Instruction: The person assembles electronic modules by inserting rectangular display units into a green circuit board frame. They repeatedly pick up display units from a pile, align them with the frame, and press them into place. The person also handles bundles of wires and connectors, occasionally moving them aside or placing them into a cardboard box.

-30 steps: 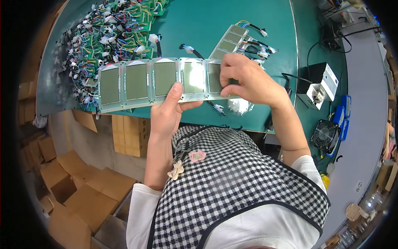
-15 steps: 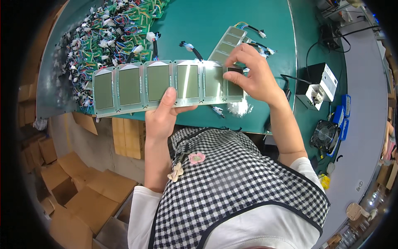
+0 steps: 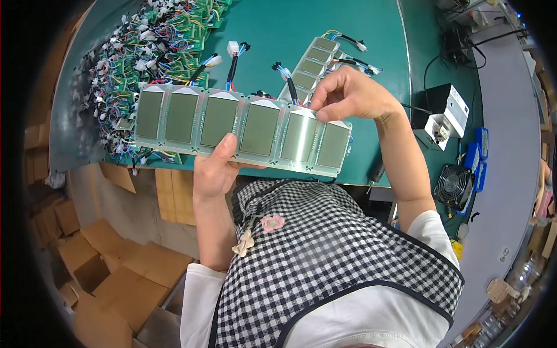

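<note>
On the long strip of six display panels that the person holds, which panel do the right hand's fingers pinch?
The fifth panel from the person's left. The right hand pinches its top edge; the left hand supports the strip near its third panel.

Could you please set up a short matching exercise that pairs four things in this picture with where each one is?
Things:
1. strip of display panels
2. heap of green boards with coloured wires
3. small black fan
4. cardboard boxes

Places:
A. on the floor, lower left
B. at the table's right edge, beside blue parts
C. held up between the left hand and the right hand
D. piled on the green table, upper left

Pairs: 1-C, 2-D, 3-B, 4-A
</note>
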{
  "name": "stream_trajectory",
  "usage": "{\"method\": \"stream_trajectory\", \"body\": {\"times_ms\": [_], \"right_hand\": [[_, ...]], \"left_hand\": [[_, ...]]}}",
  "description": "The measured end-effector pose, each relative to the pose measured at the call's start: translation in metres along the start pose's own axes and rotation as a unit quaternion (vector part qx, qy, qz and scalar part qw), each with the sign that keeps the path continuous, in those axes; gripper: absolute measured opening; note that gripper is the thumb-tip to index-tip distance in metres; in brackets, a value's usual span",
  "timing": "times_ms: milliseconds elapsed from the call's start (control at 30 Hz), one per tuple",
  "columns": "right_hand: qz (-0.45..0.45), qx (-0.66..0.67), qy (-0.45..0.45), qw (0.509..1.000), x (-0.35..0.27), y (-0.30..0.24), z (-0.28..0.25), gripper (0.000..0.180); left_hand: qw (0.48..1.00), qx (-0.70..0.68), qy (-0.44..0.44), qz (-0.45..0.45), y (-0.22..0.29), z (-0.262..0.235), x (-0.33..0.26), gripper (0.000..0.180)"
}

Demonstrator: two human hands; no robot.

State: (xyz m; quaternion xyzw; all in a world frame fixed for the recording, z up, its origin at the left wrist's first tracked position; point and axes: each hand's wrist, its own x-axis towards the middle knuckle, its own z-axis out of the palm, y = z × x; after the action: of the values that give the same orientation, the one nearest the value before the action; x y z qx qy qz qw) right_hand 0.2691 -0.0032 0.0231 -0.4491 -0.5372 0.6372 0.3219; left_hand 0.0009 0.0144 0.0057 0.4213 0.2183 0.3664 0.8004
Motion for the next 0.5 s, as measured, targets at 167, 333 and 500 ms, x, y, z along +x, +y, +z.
{"method": "stream_trajectory", "body": {"times_ms": [167, 333, 500], "right_hand": [[-0.007, 0.052, -0.009, 0.999, 0.0016, 0.0034, 0.0014, 0.017], [-0.007, 0.074, 0.002, 0.997, 0.0018, 0.0047, 0.0048, 0.016], [-0.009, 0.078, 0.008, 0.997, 0.0018, 0.0058, 0.0068, 0.015]], "left_hand": [[1.0, -0.012, -0.007, 0.003, 0.0005, -0.0024, -0.0008, 0.046], [1.0, -0.007, 0.009, 0.017, 0.0014, 0.0011, 0.0009, 0.047], [1.0, -0.007, 0.026, 0.015, -0.0001, -0.0006, 0.0017, 0.049]]}}
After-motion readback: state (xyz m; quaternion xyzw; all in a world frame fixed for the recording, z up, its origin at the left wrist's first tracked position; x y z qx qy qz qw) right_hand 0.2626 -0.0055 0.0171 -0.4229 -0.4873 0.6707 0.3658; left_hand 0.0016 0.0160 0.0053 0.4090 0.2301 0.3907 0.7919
